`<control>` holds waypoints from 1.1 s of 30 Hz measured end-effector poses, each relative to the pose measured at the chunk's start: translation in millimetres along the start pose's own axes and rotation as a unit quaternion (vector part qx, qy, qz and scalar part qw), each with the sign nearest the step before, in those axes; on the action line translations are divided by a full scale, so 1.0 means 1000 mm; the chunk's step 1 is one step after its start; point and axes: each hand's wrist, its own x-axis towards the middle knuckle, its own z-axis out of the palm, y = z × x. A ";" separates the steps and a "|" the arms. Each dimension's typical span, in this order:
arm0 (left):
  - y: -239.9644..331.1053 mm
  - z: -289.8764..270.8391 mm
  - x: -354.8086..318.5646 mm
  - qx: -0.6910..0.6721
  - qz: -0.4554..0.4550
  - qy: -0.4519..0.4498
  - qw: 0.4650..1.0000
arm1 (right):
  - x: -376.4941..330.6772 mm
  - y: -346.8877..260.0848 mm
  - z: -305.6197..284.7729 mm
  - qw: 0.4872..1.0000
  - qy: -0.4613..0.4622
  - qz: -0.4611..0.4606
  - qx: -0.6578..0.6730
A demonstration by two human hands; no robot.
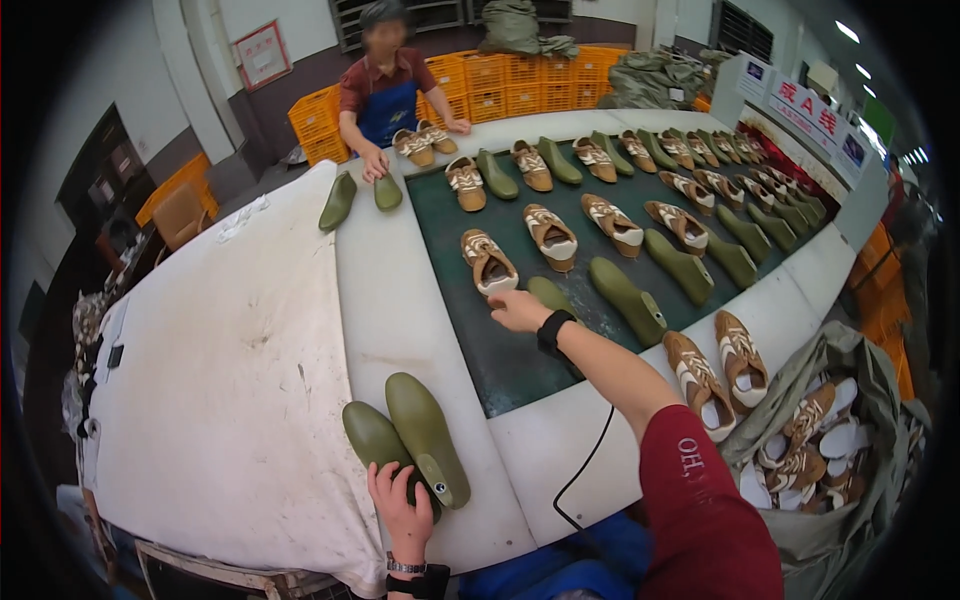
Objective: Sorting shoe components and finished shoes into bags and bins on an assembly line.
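My left hand [400, 510] is curled over the heel end of a green shoe last [372, 432] at the near white table edge. Against that one lies a second green last [415, 420], sole-end fitting showing. My right hand [522, 312] reaches across to the dark green conveyor belt, fingers closed at the heel of a brown sneaker [486, 258] with white stripes and laces. Beside my right wrist a green last [552, 296] is partly hidden by the hand. Another last [628, 298] lies just right of it.
Rows of brown sneakers [550, 238] and green lasts run along the belt [465, 345]. Two sneakers [740, 358] stand on the near ledge by a sack [800, 535] of shoes. Across the table a co-worker's hand [374, 163] touches a last [387, 193]. A black cable [583, 470] hangs nearby.
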 end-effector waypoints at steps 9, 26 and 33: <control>-0.012 0.000 0.003 0.014 0.040 -0.009 0.999 | -0.236 -0.011 -0.169 0.984 -0.154 -0.059 0.061; -0.046 0.004 0.031 0.049 0.010 -0.030 0.998 | -0.189 -0.184 0.050 0.930 -0.247 -0.262 -0.078; -0.035 0.001 0.030 0.003 -0.024 0.008 1.000 | -0.187 -0.157 0.076 0.972 -0.137 -0.184 -0.055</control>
